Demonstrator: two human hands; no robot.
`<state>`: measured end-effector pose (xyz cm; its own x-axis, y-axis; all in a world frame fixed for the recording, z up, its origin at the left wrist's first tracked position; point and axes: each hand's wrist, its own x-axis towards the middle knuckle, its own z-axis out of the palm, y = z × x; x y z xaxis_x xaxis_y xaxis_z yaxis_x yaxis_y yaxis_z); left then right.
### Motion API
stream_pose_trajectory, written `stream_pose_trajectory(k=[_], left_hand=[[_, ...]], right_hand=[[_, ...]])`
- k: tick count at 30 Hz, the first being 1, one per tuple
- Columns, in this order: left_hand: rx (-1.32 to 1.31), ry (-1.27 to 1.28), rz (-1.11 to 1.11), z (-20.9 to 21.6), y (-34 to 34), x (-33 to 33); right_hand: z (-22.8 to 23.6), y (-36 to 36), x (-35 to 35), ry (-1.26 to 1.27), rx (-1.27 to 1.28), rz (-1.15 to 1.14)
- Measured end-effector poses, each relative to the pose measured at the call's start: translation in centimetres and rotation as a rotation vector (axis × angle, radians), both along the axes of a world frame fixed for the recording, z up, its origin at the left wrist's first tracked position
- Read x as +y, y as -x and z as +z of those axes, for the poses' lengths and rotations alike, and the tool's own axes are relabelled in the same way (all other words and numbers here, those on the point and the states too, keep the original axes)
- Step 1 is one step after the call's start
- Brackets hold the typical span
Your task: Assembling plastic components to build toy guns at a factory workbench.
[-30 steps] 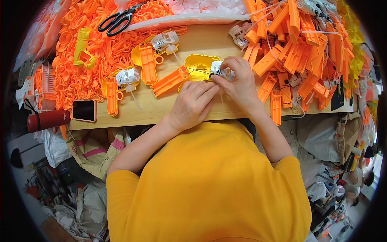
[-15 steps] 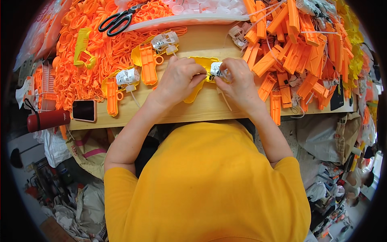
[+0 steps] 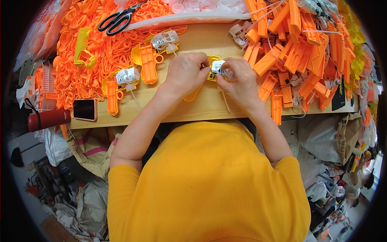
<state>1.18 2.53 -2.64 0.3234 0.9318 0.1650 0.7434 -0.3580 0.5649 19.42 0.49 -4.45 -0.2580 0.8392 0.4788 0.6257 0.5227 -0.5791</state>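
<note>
My right hand [image 3: 242,81] pinches a small white mechanical unit [image 3: 217,66] with a clear end and dark wires, closed around its right side. Under it on the wooden table lies a yellow plastic half-shell [image 3: 191,96], partly covered by my left hand [image 3: 186,73]. The fingers of my left hand are closed together just left of the white unit; whatever they grip is hidden. A thin white tube [image 3: 225,101] hangs below my right hand. To the left, two similar yellow shells hold orange battery cases [image 3: 148,64] and white units [image 3: 127,76].
Orange plastic parts [image 3: 76,72] heap up on the left, with black-handled scissors [image 3: 117,22] and a yellow shell piece [image 3: 82,46]. A phone [image 3: 84,110] and a red flask [image 3: 49,120] sit near the front-left edge. Orange cases [image 3: 298,56] pile on the right; a translucent tray [image 3: 185,18] stands behind.
My left hand has shifted slightly right and up, its fingers now covering more of the yellow shell. My right hand stays on the white unit; the tube below hangs straighter.
</note>
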Motion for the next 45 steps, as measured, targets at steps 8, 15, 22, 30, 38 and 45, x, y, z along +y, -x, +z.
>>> stream_pose_trajectory(k=[8,15,22,30,38,45], left_hand=[[0.142,0.080,-0.013,1.2,-0.3,0.3],[0.259,0.282,-0.031,2.1,-0.6,2.0],[0.166,0.292,0.018,1.6,-0.5,1.9],[0.155,0.337,-0.001,2.0,-0.4,1.8],[0.009,0.148,-0.009,0.8,0.7,0.7],[0.123,0.023,-0.172,3.8,6.0,-1.6]], right_hand=[[-0.1,0.0,-0.1,-0.008,0.019,-0.024],[-0.2,0.1,-0.2,-0.005,0.040,-0.023],[-0.1,0.2,-0.2,-0.001,0.060,-0.038],[-0.2,0.5,-0.8,-0.014,0.060,-0.028],[-0.1,0.6,-0.9,-0.023,0.011,-0.061],[0.2,0.6,-0.7,0.004,0.012,-0.048]])
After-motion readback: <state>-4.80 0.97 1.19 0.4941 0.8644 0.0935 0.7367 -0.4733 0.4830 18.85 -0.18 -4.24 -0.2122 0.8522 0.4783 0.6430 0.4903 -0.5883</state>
